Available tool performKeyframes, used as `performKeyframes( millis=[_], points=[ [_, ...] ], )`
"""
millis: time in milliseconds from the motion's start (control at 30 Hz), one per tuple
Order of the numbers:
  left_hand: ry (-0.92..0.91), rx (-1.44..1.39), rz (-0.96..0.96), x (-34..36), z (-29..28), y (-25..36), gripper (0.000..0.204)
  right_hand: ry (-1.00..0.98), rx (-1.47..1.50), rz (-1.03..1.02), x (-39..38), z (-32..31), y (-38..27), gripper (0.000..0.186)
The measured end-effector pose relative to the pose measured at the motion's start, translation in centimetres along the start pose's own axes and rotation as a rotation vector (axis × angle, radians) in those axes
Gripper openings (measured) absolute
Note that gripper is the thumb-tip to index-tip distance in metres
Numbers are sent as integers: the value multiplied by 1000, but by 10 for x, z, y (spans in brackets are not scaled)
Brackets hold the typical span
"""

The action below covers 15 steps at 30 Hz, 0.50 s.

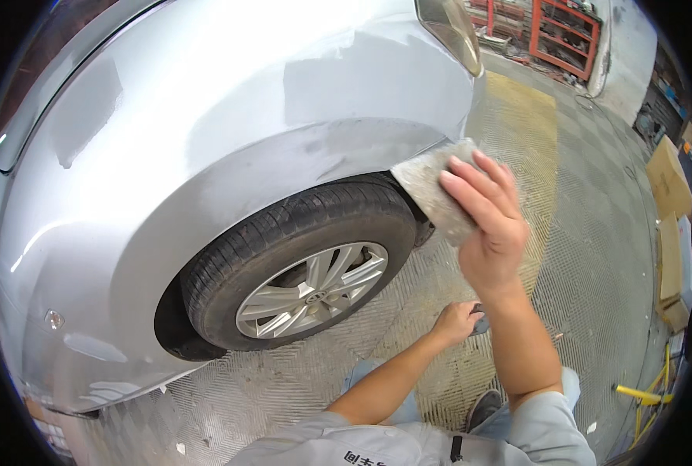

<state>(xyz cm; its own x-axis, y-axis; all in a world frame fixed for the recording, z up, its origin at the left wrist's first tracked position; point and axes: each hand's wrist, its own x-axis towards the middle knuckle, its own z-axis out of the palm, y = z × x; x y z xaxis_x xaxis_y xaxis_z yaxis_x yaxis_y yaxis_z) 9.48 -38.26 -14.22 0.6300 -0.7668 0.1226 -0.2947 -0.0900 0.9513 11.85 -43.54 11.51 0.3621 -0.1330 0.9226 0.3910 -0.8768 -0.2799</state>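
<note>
A grey abrasive pad [427, 186] is held flat under the fingers of my right hand [492, 233], against or just off the fender edge by the front wheel arch; contact is hard to tell. Lower down, my left hand [455, 323] is closed beside my leg, with a small dark object at its fingertips that I cannot make out. The silver car fender [229, 147] fills the left and top, with dull grey sanded patches around the arch. Below it sits the black tire [299, 213] with a silver spoked wheel rim [315, 291].
The car's headlight [448, 31] is at the top right. Textured floor [594, 225] with a yellowish strip [532, 132] lies to the right. Cardboard boxes [670, 179] and a yellow metal frame [643, 394] stand along the right edge. A red rack [565, 35] is at the back.
</note>
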Motion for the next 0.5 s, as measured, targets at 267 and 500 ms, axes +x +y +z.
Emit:
performKeyframes(
  millis=[267,500],
  points=[
    [65,147,-17,-44,-72,21,34,220,153,0,-9,75,-42,50],
    [105,146,11,-59,-98,40,35,262,209,3,2,92,-63,51]
  ],
)
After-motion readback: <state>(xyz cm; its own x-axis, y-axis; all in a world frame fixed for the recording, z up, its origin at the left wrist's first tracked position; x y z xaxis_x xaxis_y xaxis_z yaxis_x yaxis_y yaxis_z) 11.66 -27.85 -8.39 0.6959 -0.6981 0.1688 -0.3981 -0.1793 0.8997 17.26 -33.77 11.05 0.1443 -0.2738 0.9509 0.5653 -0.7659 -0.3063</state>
